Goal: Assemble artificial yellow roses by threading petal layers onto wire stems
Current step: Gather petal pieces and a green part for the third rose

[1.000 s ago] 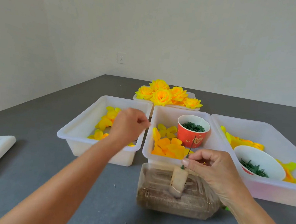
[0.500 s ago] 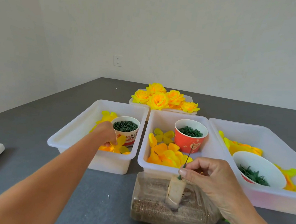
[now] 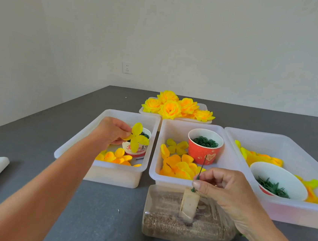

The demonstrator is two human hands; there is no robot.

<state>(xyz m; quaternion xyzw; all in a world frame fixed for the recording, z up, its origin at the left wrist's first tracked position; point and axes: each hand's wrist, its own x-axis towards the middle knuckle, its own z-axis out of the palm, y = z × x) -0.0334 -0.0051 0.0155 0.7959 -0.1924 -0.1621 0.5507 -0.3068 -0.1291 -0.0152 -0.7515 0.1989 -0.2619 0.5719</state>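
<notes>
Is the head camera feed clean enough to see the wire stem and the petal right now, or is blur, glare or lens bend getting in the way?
Head view: soft, even light, faint shadows, no glare. The wire stem pinched by the right hand is thin but legible; the petal layer held by the left hand is sharp. Wide-angle bend shows at the edges, where the forearms stretch.
</notes>
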